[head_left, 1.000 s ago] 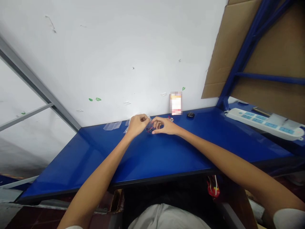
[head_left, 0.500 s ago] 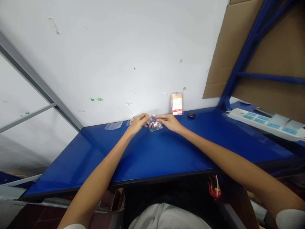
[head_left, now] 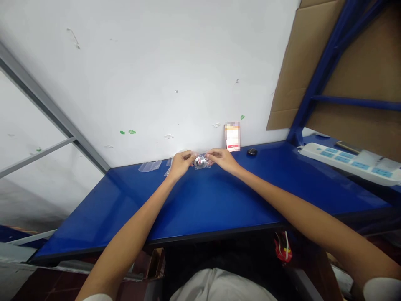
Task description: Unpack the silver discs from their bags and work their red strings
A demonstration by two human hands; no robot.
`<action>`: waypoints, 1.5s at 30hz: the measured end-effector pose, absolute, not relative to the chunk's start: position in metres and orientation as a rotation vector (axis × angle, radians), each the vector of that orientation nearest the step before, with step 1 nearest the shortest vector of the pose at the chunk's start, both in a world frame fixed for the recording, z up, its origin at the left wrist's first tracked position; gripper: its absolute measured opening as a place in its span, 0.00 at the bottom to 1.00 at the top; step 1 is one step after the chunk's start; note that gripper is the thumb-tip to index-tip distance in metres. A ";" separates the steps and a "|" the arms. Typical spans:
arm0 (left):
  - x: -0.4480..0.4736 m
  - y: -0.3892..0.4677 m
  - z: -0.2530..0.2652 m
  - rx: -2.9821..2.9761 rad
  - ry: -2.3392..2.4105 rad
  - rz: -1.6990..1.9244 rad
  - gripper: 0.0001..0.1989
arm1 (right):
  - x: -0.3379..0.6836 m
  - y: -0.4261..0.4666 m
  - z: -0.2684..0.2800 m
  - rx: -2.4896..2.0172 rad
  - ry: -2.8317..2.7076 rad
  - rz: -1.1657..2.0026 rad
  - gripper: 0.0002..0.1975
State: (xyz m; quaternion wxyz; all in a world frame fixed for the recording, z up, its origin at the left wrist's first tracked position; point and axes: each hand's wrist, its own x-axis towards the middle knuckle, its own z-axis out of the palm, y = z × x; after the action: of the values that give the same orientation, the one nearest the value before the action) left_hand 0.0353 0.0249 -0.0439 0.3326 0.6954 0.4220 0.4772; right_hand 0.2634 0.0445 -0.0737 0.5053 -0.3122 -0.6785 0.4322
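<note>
You've got your left hand [head_left: 182,164] and right hand [head_left: 223,159] pinching a clear bag [head_left: 204,165] over the blue surface [head_left: 200,205]; shiny contents [head_left: 199,161] inside, too small to make out.

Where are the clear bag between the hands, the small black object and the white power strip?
Clear bag [head_left: 202,162]: head view, middle of its visible side.
Small black object [head_left: 252,152]: head view, its top.
White power strip [head_left: 349,162]: head view, middle of its socket face.
</note>
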 end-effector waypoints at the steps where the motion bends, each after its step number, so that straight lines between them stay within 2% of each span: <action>1: 0.036 0.024 -0.045 1.823 1.088 1.246 0.21 | 0.263 0.042 -0.072 -0.754 -1.668 1.019 0.19; 5: 0.038 0.021 -0.047 1.882 0.974 1.198 0.21 | 0.264 0.038 -0.069 -0.726 -1.713 0.947 0.17; 13: 0.037 0.019 -0.043 1.717 0.821 1.140 0.20 | 0.268 0.042 -0.068 -0.725 -1.638 1.029 0.16; 18: 0.041 0.018 -0.046 1.801 0.958 1.160 0.20 | 0.267 0.041 -0.071 -0.730 -1.653 1.034 0.15; 21: 0.042 0.020 -0.049 1.878 1.003 1.179 0.18 | 0.269 0.042 -0.070 -0.722 -1.672 1.111 0.15; 26: 0.039 0.021 -0.051 1.950 1.067 1.156 0.17 | 0.274 0.039 -0.065 -0.618 -1.748 1.296 0.20; 33: 0.040 0.018 -0.052 2.084 1.087 1.100 0.19 | 0.266 0.037 -0.065 -0.774 -1.789 1.016 0.19; 45: 0.041 0.022 -0.056 2.010 1.037 1.151 0.17 | 0.274 0.041 -0.062 -0.824 -1.794 0.915 0.12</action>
State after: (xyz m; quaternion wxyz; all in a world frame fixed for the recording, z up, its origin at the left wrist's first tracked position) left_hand 0.0408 0.0222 -0.0562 0.2975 0.7562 0.3902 0.4330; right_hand 0.2739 0.0411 -0.0616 0.4643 -0.3354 -0.7303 0.3723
